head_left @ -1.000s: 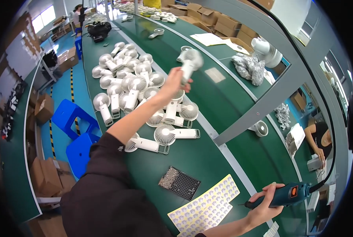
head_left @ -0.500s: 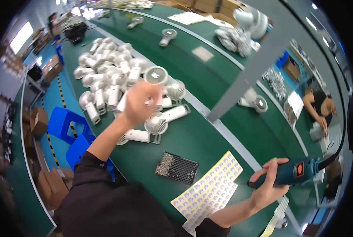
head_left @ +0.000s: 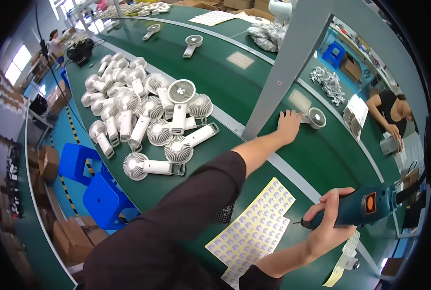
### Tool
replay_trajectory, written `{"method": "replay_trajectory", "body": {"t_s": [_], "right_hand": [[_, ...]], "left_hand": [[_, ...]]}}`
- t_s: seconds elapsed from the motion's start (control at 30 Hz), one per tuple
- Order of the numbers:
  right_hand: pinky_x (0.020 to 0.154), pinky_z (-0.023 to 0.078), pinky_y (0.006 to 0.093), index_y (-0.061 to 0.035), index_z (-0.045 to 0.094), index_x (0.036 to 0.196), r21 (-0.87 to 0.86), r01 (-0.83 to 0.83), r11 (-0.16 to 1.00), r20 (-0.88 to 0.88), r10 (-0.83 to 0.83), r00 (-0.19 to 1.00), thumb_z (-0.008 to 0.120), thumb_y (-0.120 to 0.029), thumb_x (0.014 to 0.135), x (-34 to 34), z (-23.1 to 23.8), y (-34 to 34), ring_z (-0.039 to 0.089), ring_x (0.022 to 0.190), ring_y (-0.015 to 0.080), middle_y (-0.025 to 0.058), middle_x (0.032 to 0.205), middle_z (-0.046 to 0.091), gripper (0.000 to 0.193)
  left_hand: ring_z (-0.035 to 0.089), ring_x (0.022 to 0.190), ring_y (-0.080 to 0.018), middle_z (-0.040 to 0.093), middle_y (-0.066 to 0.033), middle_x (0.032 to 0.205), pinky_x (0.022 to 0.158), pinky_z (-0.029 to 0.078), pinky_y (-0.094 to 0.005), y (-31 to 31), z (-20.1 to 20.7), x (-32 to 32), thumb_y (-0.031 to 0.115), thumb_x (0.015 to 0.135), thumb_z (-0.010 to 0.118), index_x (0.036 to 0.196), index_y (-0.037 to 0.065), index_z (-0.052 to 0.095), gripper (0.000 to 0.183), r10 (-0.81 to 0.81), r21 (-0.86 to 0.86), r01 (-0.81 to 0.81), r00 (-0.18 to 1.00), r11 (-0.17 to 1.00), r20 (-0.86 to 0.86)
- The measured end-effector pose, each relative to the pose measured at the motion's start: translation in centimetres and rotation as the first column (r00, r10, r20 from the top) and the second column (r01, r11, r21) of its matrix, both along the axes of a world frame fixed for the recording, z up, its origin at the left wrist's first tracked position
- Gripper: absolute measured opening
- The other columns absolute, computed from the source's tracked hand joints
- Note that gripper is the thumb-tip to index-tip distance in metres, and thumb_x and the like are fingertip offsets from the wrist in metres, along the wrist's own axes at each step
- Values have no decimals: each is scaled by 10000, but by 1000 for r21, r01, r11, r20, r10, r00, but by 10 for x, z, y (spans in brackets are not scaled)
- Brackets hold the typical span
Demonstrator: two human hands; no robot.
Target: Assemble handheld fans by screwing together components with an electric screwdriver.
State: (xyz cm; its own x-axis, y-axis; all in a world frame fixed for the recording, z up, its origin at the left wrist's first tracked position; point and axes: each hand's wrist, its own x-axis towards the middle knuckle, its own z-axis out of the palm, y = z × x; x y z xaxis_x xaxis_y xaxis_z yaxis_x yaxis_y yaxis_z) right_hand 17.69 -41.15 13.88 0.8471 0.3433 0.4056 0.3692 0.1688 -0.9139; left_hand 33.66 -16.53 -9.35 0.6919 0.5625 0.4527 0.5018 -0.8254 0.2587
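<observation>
My left hand (head_left: 289, 126) reaches over the metal rail, fingers spread, at the handle end of a white handheld fan (head_left: 317, 118) on the green belt. The hand covers part of that handle. In my right hand (head_left: 327, 229) is a teal electric screwdriver (head_left: 365, 207), its bit pointing left above the table. A pile of white handheld fans (head_left: 127, 100) lies to the left. One fan (head_left: 179, 113) rests on top with its grille up. Sheets of stickers (head_left: 254, 227) lie in front of me. My left sleeve mostly hides a black screw tray (head_left: 223, 213).
A grey metal post (head_left: 283, 77) rises from the rail (head_left: 292, 168) beside my left arm. The screwdriver's dark cable (head_left: 411, 194) runs off right. More fans (head_left: 193, 45) lie along the belt. Blue stools (head_left: 104, 198) stand left. A co-worker (head_left: 391, 118) handles a box at far right.
My left hand has moved from the fan pile across the rail to the fan on the belt. A fan now lies on the pile. The screwdriver stays in my right hand.
</observation>
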Motion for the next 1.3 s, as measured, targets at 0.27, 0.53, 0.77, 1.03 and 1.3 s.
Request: {"method": "replay_trajectory", "body": {"t_s": [0.27, 0.53, 0.77, 1.03, 1.3], "right_hand": [[438, 364, 232, 51, 534, 1016, 27, -47, 999, 15, 47, 999, 624, -59, 906, -1, -4, 5, 485, 387, 120, 84, 715, 549, 180], [391, 321, 218, 64, 503, 1128, 13, -159, 987, -52, 159, 986, 608, -108, 955, -1, -12, 8, 444, 389, 92, 66, 773, 520, 265], [379, 311, 223, 37, 486, 1124, 6, -267, 964, -37, 267, 963, 558, -156, 991, -28, -20, 26, 404, 370, 93, 49, 746, 487, 246], [406, 372, 224, 50, 465, 1195, -99, -268, 958, -29, 267, 963, 577, -158, 976, -55, -32, 44, 458, 400, 99, 32, 670, 489, 322], [432, 360, 232, 11, 537, 1091, -214, -49, 976, -30, 43, 999, 589, -148, 960, -74, -69, 48, 415, 394, 90, 1, 611, 423, 212]], "left_hand": [[583, 1017, -449, 593, -296, 1075, 857, 482, -523, -9, 53, -8, 256, 959, 541, 1266, -38, 412, 444, 160, -661, 135, 917, 738, 366], [596, 976, -366, 606, -167, 983, 859, 479, -459, -73, 141, -168, 215, 873, 615, 1091, 10, 566, 302, -672, -124, 761, 626, 637, 396], [607, 988, -263, 637, -80, 990, 899, 484, -395, -31, 123, -399, 228, 892, 656, 1043, 44, 633, 239, -374, -20, 398, 877, 917, 302], [380, 1356, -356, 475, -113, 1375, 1133, 317, -500, -33, 70, -570, 247, 849, 714, 1200, 161, 627, 372, 52, -50, -51, 999, 997, 11], [421, 1330, -340, 507, -128, 1336, 1091, 364, -477, 2, 87, -568, 139, 849, 705, 1163, 119, 633, 323, -26, -90, 36, 993, 995, 114]]}}
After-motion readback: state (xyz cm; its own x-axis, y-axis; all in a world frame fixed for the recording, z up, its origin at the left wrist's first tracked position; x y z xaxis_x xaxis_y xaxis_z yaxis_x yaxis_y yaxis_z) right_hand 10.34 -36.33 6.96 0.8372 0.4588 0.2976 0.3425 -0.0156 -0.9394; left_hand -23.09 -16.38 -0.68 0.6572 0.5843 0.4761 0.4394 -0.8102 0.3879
